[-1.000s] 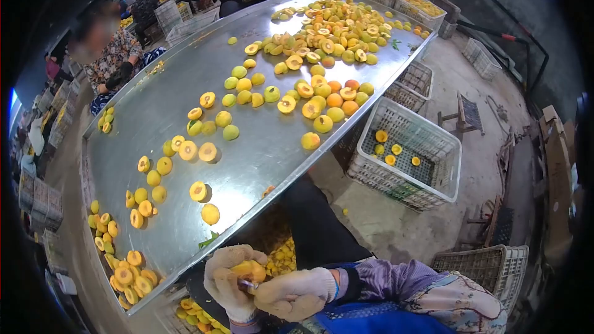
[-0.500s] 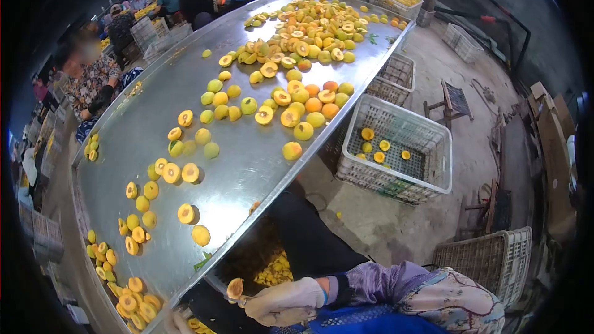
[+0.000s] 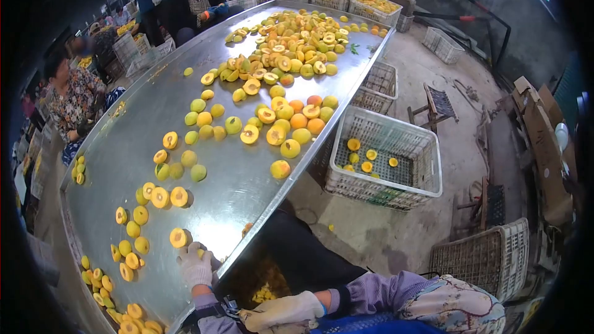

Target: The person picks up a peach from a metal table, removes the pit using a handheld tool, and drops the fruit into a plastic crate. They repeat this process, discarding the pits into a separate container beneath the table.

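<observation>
My left hand, in a pale glove, reaches over the near edge of the metal table. Its fingers curl round a yellow fruit, mostly covered, just below a cut half. Low in the view, my gloved right hand is closed; a small metal tool, partly hidden, sticks out from its fingers. Whole and halved yellow-orange fruits are heaped at the far end and scattered down the table. Yellow pieces show in the dark space below the edge.
A grey crate with several fruit halves stands right of the table. Another crate and a small stool are farther right. Filled crates line the far end. Co-workers sit and stand beyond the left edge.
My left hand has moved up onto the table and closed round a fruit. The fruit half at my right hand's fingertips is no longer visible. The view has shifted; a standing person's torso appears.
</observation>
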Available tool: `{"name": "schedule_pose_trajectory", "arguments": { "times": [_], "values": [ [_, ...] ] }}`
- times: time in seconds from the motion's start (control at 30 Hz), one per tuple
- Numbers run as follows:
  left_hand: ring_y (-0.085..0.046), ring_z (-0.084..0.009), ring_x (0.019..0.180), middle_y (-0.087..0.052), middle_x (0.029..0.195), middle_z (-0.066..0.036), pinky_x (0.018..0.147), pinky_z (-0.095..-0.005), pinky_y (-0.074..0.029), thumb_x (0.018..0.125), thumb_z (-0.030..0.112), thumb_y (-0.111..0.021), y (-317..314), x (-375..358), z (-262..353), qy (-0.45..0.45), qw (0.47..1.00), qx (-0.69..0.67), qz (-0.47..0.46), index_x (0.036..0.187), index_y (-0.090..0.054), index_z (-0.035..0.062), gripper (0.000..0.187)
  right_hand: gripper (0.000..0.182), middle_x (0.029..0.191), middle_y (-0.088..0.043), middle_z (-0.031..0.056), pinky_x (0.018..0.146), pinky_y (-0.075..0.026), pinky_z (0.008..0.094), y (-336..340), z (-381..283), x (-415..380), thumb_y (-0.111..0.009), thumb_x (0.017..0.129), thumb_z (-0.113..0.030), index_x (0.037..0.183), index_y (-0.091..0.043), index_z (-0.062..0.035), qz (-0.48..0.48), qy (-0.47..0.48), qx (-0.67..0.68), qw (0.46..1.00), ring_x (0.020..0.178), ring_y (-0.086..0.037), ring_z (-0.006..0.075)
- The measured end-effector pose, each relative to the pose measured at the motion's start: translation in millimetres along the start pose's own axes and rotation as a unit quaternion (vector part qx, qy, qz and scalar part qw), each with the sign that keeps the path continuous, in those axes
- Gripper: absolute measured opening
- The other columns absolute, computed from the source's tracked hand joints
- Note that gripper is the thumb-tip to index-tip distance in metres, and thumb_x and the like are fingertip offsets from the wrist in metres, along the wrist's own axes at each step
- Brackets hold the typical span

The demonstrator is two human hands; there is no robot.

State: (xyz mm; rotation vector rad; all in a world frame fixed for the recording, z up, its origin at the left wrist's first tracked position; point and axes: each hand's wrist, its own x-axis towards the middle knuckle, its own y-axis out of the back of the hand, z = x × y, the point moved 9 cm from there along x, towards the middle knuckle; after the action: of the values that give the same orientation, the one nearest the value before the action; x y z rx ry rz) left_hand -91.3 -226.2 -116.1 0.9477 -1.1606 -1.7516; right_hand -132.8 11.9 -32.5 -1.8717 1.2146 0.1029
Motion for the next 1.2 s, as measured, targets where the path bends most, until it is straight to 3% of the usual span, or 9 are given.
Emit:
{"name": "schedule_pose_trajectory", "arguments": {
  "times": [0.13,0.23,0.33,0.47,0.5,0.57,0.63,0.9,1.2],
  "values": [
    [-0.052,-0.0322,0.110,-0.057,0.119,-0.015,0.094,-0.0411,-0.044,0.078,0.026,-0.068,1,-7,-14,-0.086,0.994,-0.062,0.022,0.116,-0.063,0.0112,0.041,0.037,0.057,-0.048,-0.0022,0.035,-0.033,0.0232,3,-1,2,-0.059,0.089,-0.043,0.077,-0.055,-0.0085,-0.003,0.001,-0.006,1.000,0.040,-0.044,0.0078],
    [-0.058,-0.0258,0.092,-0.060,0.102,-0.009,0.085,-0.0368,-0.049,0.085,0.031,-0.064,-8,-18,-56,0.020,0.917,-0.398,0.027,0.112,-0.061,0.0022,0.039,0.035,0.057,-0.047,-0.0021,0.035,-0.030,0.0231,-1,-5,5,-0.056,0.093,-0.039,0.076,-0.053,-0.0087,0.007,0.049,0.024,0.998,0.039,-0.041,0.0079],
    [-0.060,-0.0176,0.086,-0.059,0.106,-0.010,0.071,-0.0289,-0.052,0.096,0.027,-0.052,1,-48,-49,0.132,0.613,-0.779,0.003,0.128,-0.051,0.0013,0.041,0.036,0.058,-0.047,-0.0012,0.034,-0.032,0.0213,2,1,17,-0.050,0.094,-0.042,0.079,-0.048,-0.0093,-0.034,0.053,0.037,0.997,0.038,-0.041,0.0055],
    [-0.062,-0.0170,0.082,-0.058,0.112,-0.013,0.048,-0.0197,-0.048,0.098,0.030,-0.050,55,-102,12,-0.129,0.820,-0.551,0.089,0.132,-0.046,0.0026,0.044,0.036,0.056,-0.047,-0.0038,0.035,-0.033,0.0223,10,4,26,-0.054,0.094,-0.043,0.080,-0.050,-0.0101,0.012,0.096,-0.032,0.995,0.037,-0.039,0.0065],
    [-0.063,-0.0180,0.079,-0.058,0.112,-0.016,0.046,-0.0211,-0.047,0.098,0.031,-0.050,37,-109,19,0.089,0.630,-0.771,-0.015,0.132,-0.045,0.0033,0.044,0.036,0.055,-0.048,-0.0024,0.036,-0.034,0.0234,9,-3,19,-0.054,0.095,-0.042,0.080,-0.050,-0.0094,0.024,0.096,-0.063,0.993,0.038,-0.043,0.0078],
    [-0.065,-0.0250,0.080,-0.059,0.114,-0.019,0.048,-0.0295,-0.052,0.099,0.043,-0.046,38,-128,39,0.058,0.623,-0.779,-0.044,0.127,-0.047,-0.0007,0.052,0.036,0.052,-0.048,-0.0011,0.039,-0.037,0.0252,13,-13,23,-0.054,0.095,-0.042,0.082,-0.050,-0.0092,0.064,0.223,-0.154,0.960,0.041,-0.048,0.0087],
    [-0.065,-0.0261,0.081,-0.060,0.107,-0.017,0.048,-0.0271,-0.051,0.099,0.051,-0.042,28,-138,48,0.101,0.560,-0.821,-0.045,0.121,-0.052,0.0030,0.053,0.035,0.054,-0.051,-0.0002,0.044,-0.041,0.0269,8,-7,12,-0.053,0.095,-0.042,0.085,-0.052,-0.0085,0.019,0.077,-0.131,0.988,0.045,-0.052,0.0102],
    [-0.065,-0.0312,0.089,-0.064,0.105,-0.022,0.078,-0.0386,-0.055,0.100,0.058,-0.025,43,-151,60,0.087,0.558,-0.825,-0.025,0.115,-0.058,-0.0053,0.073,0.028,0.063,-0.058,0.0040,0.058,-0.046,0.0311,9,-29,-10,-0.053,0.094,-0.037,0.086,-0.057,-0.0098,0.133,0.054,-0.300,0.943,0.060,-0.059,0.0172],
    [-0.064,-0.0309,0.092,-0.063,0.108,-0.023,0.083,-0.0390,-0.054,0.100,0.057,-0.030,59,-164,66,0.014,0.600,-0.799,0.046,0.113,-0.058,-0.0064,0.070,0.026,0.067,-0.057,0.0067,0.059,-0.045,0.0330,8,-29,-10,-0.053,0.095,-0.033,0.083,-0.056,-0.0097,0.149,0.110,-0.359,0.915,0.062,-0.057,0.0214]
  ]
}}
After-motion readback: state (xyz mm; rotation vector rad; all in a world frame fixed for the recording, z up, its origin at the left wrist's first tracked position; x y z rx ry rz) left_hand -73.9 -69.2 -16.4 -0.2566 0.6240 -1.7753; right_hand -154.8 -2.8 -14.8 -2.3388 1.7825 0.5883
